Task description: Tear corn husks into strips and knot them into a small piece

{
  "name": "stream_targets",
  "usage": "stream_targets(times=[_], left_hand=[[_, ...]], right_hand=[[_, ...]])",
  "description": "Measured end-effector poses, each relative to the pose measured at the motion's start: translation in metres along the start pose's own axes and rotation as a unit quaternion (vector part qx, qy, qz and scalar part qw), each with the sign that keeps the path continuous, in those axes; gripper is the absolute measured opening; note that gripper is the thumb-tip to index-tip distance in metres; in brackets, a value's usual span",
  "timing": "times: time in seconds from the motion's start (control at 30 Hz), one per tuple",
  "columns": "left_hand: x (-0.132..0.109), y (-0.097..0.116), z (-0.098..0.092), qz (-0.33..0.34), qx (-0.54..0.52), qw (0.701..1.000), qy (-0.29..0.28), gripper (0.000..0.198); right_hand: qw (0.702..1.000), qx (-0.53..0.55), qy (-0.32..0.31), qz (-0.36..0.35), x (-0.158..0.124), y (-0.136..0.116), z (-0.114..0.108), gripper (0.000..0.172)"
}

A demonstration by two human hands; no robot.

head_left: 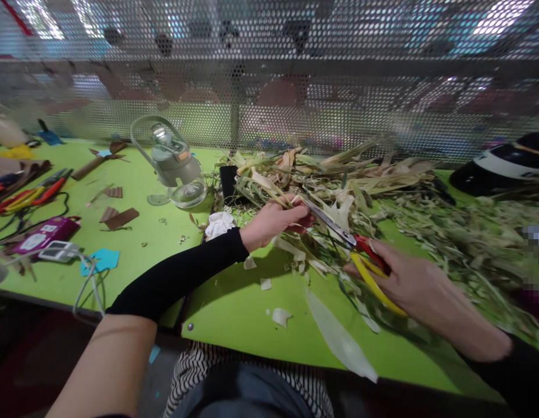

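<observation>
My right hand (402, 278) grips a pair of scissors (330, 223) with red and yellow handles. Their blades point up and left, reaching my left hand (280, 219). The fingers of that hand are pinched on a pale strip of corn husk, just by the blade tips. Behind both hands lies a heap of dry and green corn husks (360, 174). A long pale husk piece (339, 331) rests on the green table near its front edge, and small cut scraps (281, 316) are scattered below my left hand.
A clear water bottle with a grey-green lid (173, 162) stands left of the heap, near a black phone (228, 184) and a crumpled tissue (220, 224). More scissors (32, 194), a purple packet (47, 233) and a white cable are at the left. A perforated metal screen (186, 81) closes the back.
</observation>
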State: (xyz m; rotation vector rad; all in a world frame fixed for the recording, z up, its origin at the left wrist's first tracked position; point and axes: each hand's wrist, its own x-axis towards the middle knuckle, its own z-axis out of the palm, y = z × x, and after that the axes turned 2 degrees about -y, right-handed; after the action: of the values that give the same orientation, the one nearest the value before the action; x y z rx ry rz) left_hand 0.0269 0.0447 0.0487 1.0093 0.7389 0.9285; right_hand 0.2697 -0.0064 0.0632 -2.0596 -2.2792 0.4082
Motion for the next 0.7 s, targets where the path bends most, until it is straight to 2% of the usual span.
stream_targets(times=[0.27,0.5,0.6,0.67,0.7], left_hand=[[0.002,-0.004,0.0,0.001,0.002,1.0,-0.005,0.021],[0.002,-0.005,0.0,-0.003,-0.015,1.0,-0.002,0.02],[0.002,-0.003,0.0,-0.003,-0.028,1.0,0.006,0.02],[0.002,-0.001,0.0,-0.012,-0.037,0.999,0.021,0.02],[0.002,0.0,0.0,-0.018,-0.042,0.999,0.03,0.02]], right_hand=[[0.999,0.037,0.017,-0.028,-0.004,0.001,0.001,0.081],[0.999,0.041,0.021,0.005,-0.007,-0.004,0.0,0.087],[0.998,0.054,0.012,0.035,-0.004,0.008,0.0,0.091],[0.997,0.046,0.025,0.063,-0.001,0.025,0.0,0.094],[0.997,0.031,0.027,0.072,0.002,0.036,0.001,0.09]])
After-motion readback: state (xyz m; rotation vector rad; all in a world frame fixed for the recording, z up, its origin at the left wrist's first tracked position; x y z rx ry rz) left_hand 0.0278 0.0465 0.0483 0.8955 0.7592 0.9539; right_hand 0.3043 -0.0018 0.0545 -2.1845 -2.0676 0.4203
